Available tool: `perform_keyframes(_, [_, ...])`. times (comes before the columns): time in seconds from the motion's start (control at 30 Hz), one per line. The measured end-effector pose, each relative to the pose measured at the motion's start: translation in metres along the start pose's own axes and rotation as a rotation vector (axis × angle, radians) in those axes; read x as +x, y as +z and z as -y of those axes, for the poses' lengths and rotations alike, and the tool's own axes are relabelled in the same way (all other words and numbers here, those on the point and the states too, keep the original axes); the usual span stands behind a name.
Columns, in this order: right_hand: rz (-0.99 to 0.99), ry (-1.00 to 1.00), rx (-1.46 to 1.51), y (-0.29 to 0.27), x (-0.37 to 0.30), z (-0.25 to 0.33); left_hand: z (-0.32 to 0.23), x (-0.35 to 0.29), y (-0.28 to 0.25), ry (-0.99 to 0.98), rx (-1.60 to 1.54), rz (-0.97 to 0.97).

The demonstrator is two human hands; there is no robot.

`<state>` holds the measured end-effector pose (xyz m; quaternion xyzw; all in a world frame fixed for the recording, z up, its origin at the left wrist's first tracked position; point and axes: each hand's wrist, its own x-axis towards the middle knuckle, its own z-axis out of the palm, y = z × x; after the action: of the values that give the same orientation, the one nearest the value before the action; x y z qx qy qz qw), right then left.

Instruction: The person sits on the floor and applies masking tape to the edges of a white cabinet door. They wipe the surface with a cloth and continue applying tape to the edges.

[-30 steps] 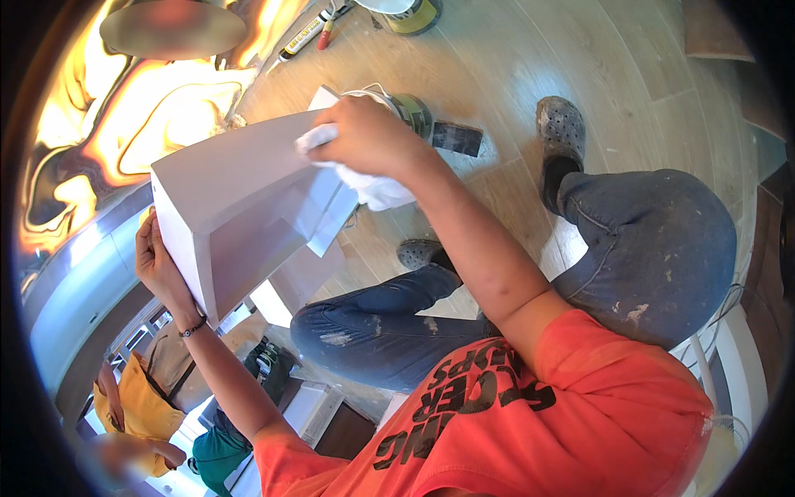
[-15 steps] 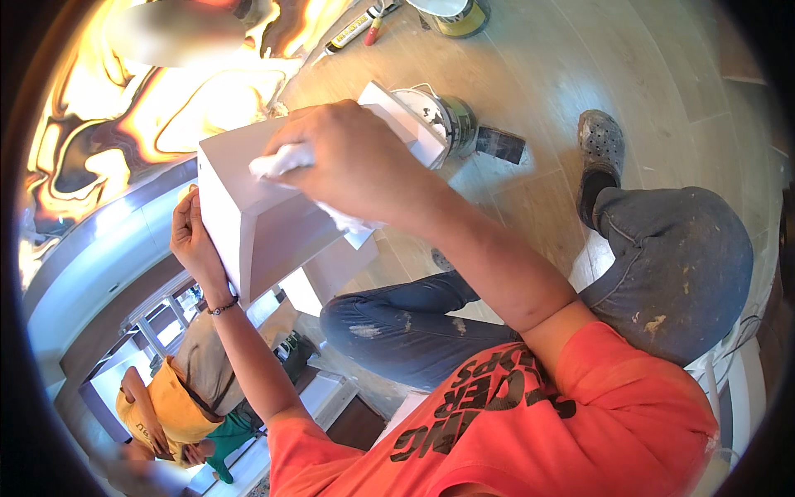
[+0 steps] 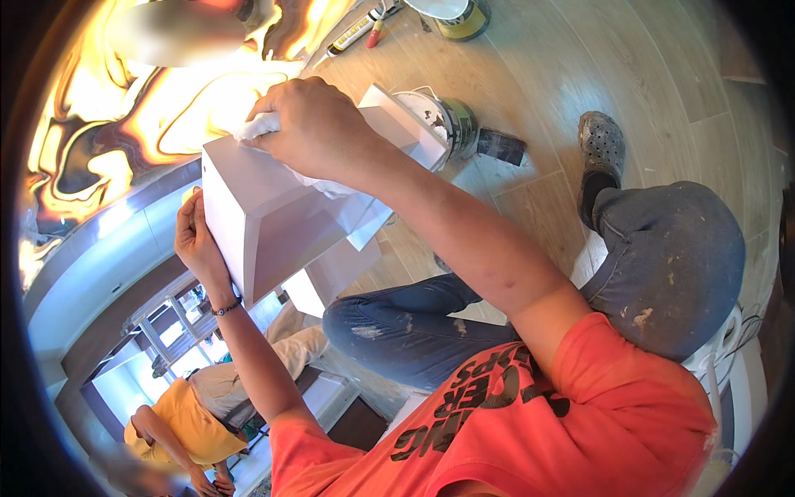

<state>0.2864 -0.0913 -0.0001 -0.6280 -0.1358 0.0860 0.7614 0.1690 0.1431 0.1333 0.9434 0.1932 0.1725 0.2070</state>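
Note:
A white box-like piece (image 3: 290, 236) with flat panels and sharp edges is in front of me, tilted. At its left end my left hand (image 3: 199, 238) grips the edge, fingers curled against the panel. My right hand (image 3: 319, 128) is closed around a crumpled white cloth (image 3: 262, 125) and presses it on the upper face, close to the far edge. Part of the cloth hangs out below the palm. The right fingertips are mostly hidden by the cloth and the hand itself.
Beyond the piece stands an open bucket (image 3: 461, 124) with white residue, beside a dark flat block (image 3: 501, 147). Farther off are a sealant cartridge (image 3: 354, 33), a red-handled tool (image 3: 374, 37) and another bucket (image 3: 468, 21). At lower left, a person in a yellow shirt (image 3: 186, 422) bends over.
My right hand has slid the cloth up and left across the face toward the far edge. My left hand keeps its hold. The other person has bent lower.

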Motion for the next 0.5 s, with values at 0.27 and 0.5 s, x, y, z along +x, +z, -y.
perform_keyframes(0.27, [0.031,0.362,-0.373,-0.024,-0.001,-0.113,-0.002,0.004,-0.001,0.017,0.05,0.0])
perform_keyframes(0.5, [-0.025,-0.051,-0.059,0.01,0.007,0.025,-0.003,-0.003,-0.001,-0.032,0.017,0.008])
